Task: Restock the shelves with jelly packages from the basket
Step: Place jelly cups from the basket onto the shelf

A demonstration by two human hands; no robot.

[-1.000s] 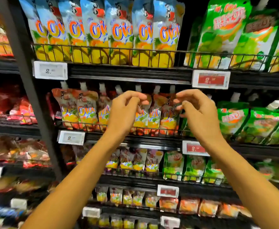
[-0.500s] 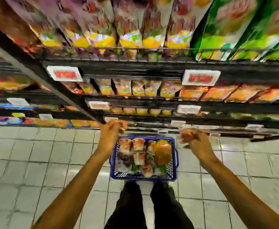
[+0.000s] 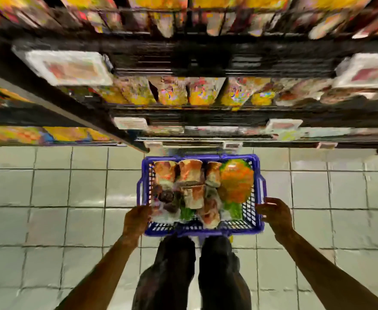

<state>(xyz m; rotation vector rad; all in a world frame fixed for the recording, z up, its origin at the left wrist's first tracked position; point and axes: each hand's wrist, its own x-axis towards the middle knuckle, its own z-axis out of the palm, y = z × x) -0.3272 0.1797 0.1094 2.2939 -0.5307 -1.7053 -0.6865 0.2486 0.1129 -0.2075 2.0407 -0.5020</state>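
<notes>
Pouches (image 3: 189,174) in latticed plastic basket (image 3: 202,231)

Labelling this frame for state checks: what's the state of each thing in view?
basket: on floor, full.
jelly packages: piled in basket.
orange pouch: lying on top, right side.
left hand: at basket's left rim, grip unclear.
right hand: at right rim, grip unclear.
shelves: stocked, blurred.

One view only — a wide-angle camera on the person's head, tilted steeply down. The shelves (image 3: 206,61) loom toward 12 o'clock, foreshortened and blurred; the basket (image 3: 259,229) sits near centre on the tiled floor (image 3: 49,198), with the legs (image 3: 174,276) at 6 o'clock — close beneath the lens.
</notes>
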